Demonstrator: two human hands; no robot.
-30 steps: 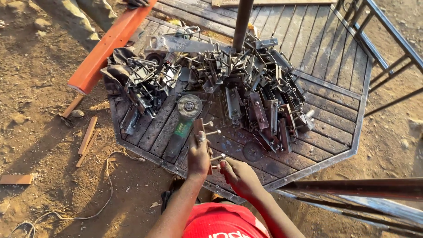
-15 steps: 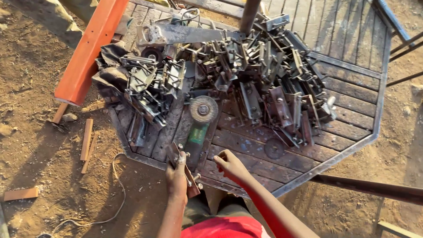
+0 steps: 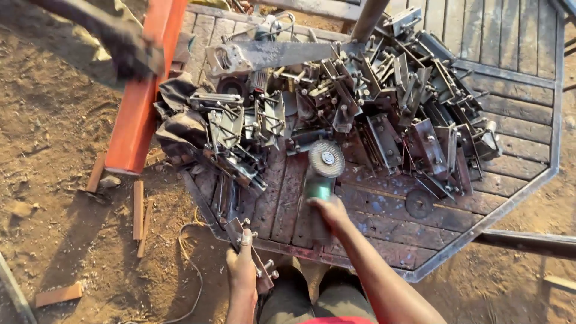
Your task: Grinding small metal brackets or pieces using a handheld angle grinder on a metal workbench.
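Note:
My left hand (image 3: pixel 242 267) grips a flat metal bracket with bolts (image 3: pixel 249 249) at the near edge of the octagonal slatted table (image 3: pixel 510 198). My right hand (image 3: pixel 331 214) closes around the green body of an angle grinder (image 3: pixel 320 180) lying on the table, its round disc (image 3: pixel 326 158) pointing away from me. Just beyond the grinder lies a big heap of bolted metal brackets (image 3: pixel 384 102).
A handsaw (image 3: pixel 270 55) lies across the far side of the heap. An orange steel beam (image 3: pixel 143 96) leans at the table's left. A loose cutting disc (image 3: pixel 419 204) rests on the slats. Wood offcuts (image 3: pixel 138 210) and a cable lie on the dirt. Another person's blurred limb (image 3: pixel 114 36) appears top left.
My left hand drew back to the near edge with the bracket. My right hand moved forward onto the grinder's body. The view shifted closer to the table.

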